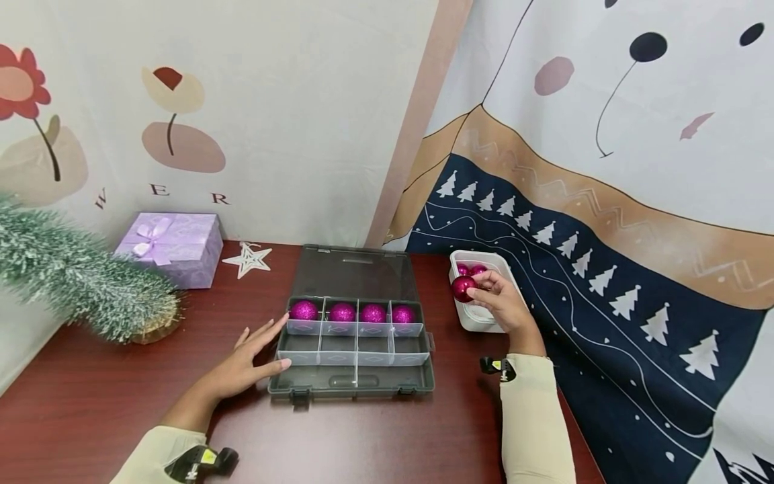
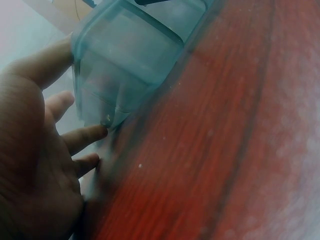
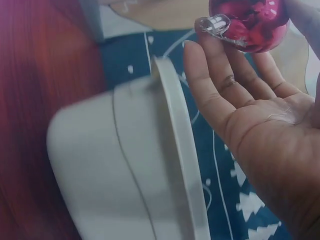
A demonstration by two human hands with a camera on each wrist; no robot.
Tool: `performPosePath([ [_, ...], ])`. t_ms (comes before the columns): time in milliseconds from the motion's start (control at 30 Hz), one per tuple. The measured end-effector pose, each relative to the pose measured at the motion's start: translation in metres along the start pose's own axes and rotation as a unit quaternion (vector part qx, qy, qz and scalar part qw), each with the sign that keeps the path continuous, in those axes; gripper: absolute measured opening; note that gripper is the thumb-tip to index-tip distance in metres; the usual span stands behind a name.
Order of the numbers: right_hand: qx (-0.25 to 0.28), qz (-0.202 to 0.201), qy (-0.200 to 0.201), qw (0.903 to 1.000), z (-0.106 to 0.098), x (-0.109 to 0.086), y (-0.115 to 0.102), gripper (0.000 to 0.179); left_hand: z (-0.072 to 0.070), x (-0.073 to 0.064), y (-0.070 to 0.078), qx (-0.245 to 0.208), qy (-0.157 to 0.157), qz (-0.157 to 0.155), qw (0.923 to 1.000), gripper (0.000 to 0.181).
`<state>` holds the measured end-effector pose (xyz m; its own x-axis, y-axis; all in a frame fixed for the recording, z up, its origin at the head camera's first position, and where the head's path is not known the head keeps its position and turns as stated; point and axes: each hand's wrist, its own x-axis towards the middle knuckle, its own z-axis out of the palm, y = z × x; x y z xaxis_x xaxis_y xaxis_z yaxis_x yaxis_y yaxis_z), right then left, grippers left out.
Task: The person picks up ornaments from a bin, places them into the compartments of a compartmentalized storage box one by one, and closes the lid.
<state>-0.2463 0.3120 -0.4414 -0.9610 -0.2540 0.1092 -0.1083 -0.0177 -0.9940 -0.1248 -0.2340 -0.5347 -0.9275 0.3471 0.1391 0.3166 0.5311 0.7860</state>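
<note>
My right hand (image 1: 503,306) pinches a shiny magenta Christmas ball (image 1: 463,288) over the white plastic tub (image 1: 492,324). In the right wrist view the ball (image 3: 255,25) shows its clear cap beside my fingertips. More magenta balls (image 1: 478,269) lie in the tub. My left hand (image 1: 244,366) has its fingers extended against the left side of a grey see-through divided box (image 1: 347,382), whose lid (image 1: 357,275) lies back. In the box's rear row, several glittery magenta balls (image 1: 304,310) sit one per compartment; the middle and front compartments hold nothing.
A frosted artificial tree (image 1: 84,269) leans in from the left. Behind it stand a lilac gift box (image 1: 202,252) with a bow and a white star ornament (image 1: 246,259). A patterned cloth (image 1: 580,289) hangs close along the table's right edge, beside the tub.
</note>
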Motion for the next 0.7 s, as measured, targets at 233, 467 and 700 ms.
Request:
performPosePath([
  [233,-0.005,-0.025,-0.044,0.9987,0.025,0.001,-0.004,0.035,0.002,0.001,-0.003,-0.002,-0.002,0.002,1.0,0.088],
  [467,-0.041,-0.025,-0.078,0.9958,0.049,0.0,-0.01,0.048,0.002,0.002,-0.003,-0.007,-0.002,0.001,1.0,0.089],
  [700,-0.076,-0.025,-0.071,0.9942,0.076,0.0,-0.013,0.046,0.0,0.001,-0.001,-0.003,0.001,0.003,1.0,0.089],
])
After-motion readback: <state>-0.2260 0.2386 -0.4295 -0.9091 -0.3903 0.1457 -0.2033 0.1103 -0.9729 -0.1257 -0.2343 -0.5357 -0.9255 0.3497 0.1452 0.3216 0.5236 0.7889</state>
